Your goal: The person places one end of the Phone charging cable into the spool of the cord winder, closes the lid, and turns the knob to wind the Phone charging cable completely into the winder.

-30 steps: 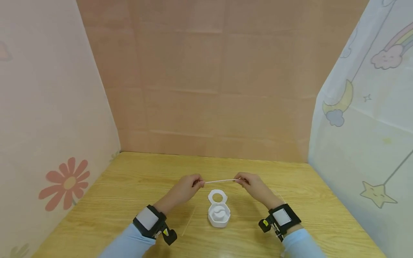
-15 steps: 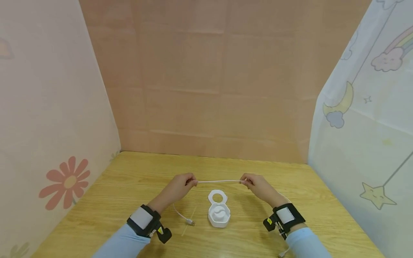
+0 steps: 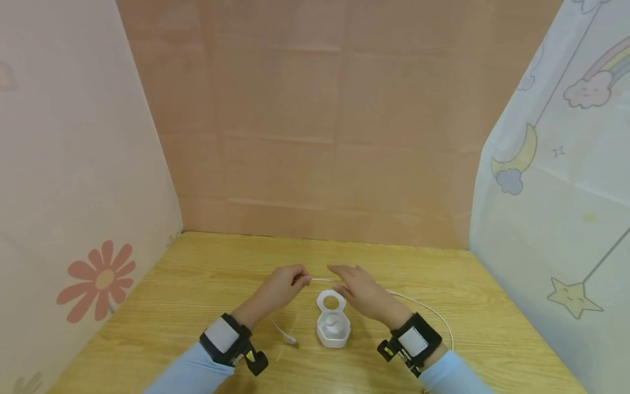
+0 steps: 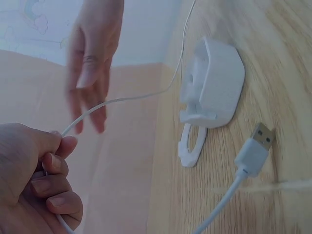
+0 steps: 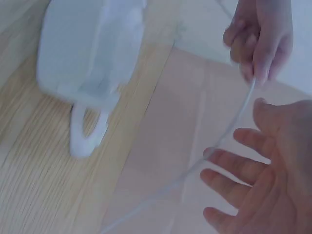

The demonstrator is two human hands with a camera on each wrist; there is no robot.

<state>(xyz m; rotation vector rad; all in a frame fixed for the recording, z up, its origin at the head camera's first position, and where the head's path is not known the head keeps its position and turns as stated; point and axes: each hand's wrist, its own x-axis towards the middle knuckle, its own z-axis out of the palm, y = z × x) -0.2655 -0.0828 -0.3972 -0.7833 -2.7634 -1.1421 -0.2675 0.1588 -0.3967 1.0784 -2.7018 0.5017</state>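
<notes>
My left hand (image 3: 280, 285) pinches a white USB cable (image 4: 131, 99) between thumb and forefinger, its other fingers curled. Close by on the right, my right hand (image 3: 366, 293) has its fingers spread and straight; in the right wrist view the cable passes by its fingertips without a grip. Between and below the hands stands a white octagonal case (image 3: 333, 338) with its ring-shaped lid (image 3: 322, 301) flipped back and a rounded post inside. The cable's USB plug (image 4: 252, 155) lies on the table left of the case. From the right hand the cable arcs down past the right wrist.
A thin yellowish strip (image 3: 281, 353) lies on the wooden table (image 3: 236, 251) near the plug. A brown paper-like backdrop (image 3: 325, 164) closes the far side. Patterned white sheets hang at the left (image 3: 88, 164) and right (image 3: 551, 219).
The hands drew apart along the cable, then came closer again. My right hand let go of the cable and spread its fingers, moving left. The USB plug came into view on the table.
</notes>
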